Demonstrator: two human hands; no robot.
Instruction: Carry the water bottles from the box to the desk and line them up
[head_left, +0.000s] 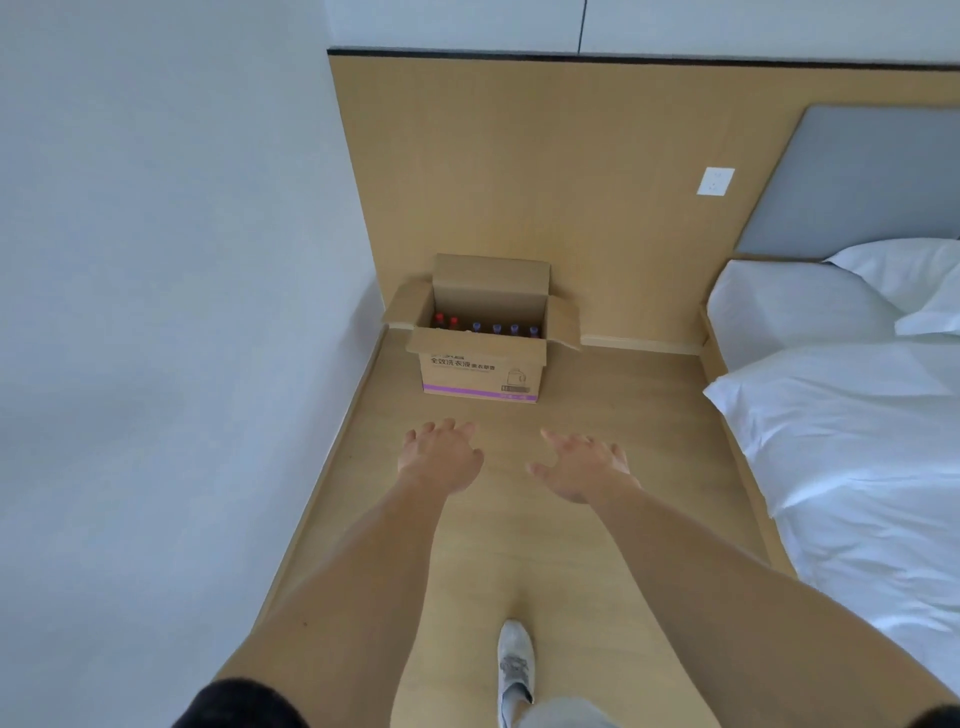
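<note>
Both arms stretched forward at frame centre: left hand (441, 457) and right hand (584, 467) empty, fingers spread and relaxed, gripping nothing, well short of the cardboard box (483, 358) above them in the picture. Box on the wood-look floor (597, 519), flaps folded out, printed front face with a purple stripe. Inside, bottle caps in a row: two red caps (447, 319) at left, four bluish caps (504, 328) to the right (bodies hidden by the box wall, so fill level impossible to tell). No desk in view.

Best to step closer first, then reach down from above, one bottle per hand, gripping below the cap, lifting straight up clear of the flaps. Probably smooth plastic cylinders, slippery; corrugated card soft, likely to shift if nudged. White bedding (857, 441) at right, rumpled; pale wall (156, 260) at left, matte.
</note>
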